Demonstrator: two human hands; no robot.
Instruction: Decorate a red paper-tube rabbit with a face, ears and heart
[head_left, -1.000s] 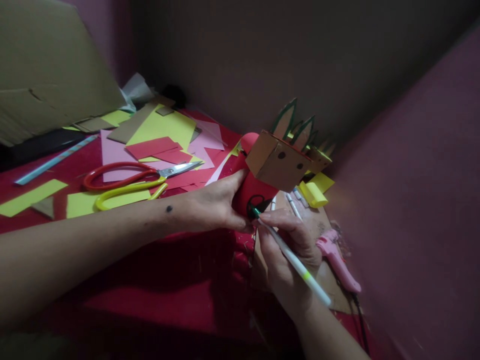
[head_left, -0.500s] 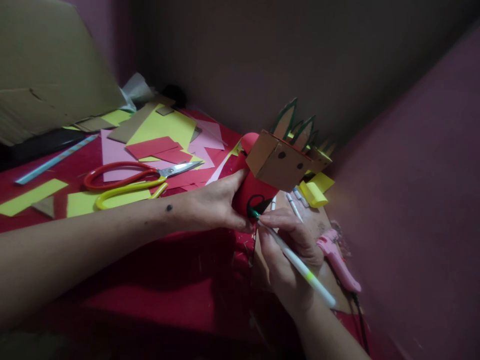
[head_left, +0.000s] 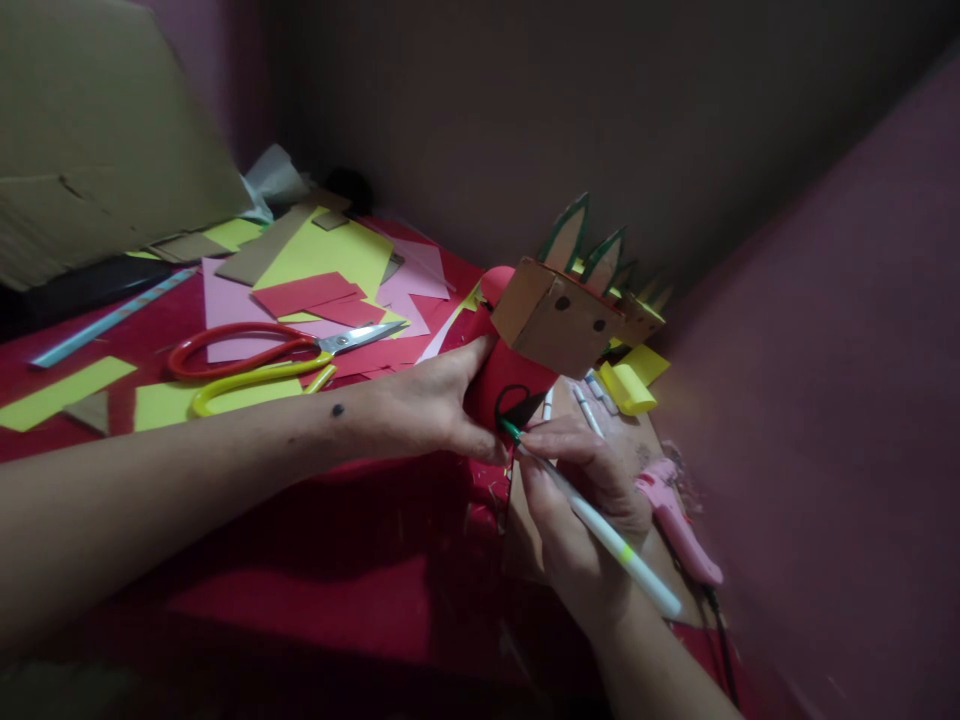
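My left hand (head_left: 442, 405) is closed round the side of a red paper figure (head_left: 499, 368) and keeps it steady. On top of the figure sits a cardboard box head (head_left: 559, 310) with two dark eye dots and green-edged cardboard ears (head_left: 568, 235). Between the thumb and fingers of my right hand (head_left: 581, 500) is a white marker (head_left: 600, 530) with a green tip end and a yellow band. Its tip touches the red body at a dark curved outline. Part of the body below the head is hidden by my right fingers.
Left lie scissors (head_left: 330, 345) with red and yellow handles, a pencil-like striped strip (head_left: 112, 320) and coloured paper pieces (head_left: 322, 250). A pink glue gun (head_left: 679, 520) with a cord rests at right on cardboard, near a curled yellow paper (head_left: 630, 388). Walls stand behind and at right.
The marker's back end has swung slightly right and down with my right hand, its tip still on the red body. My left hand holds the figure nearly unmoved.
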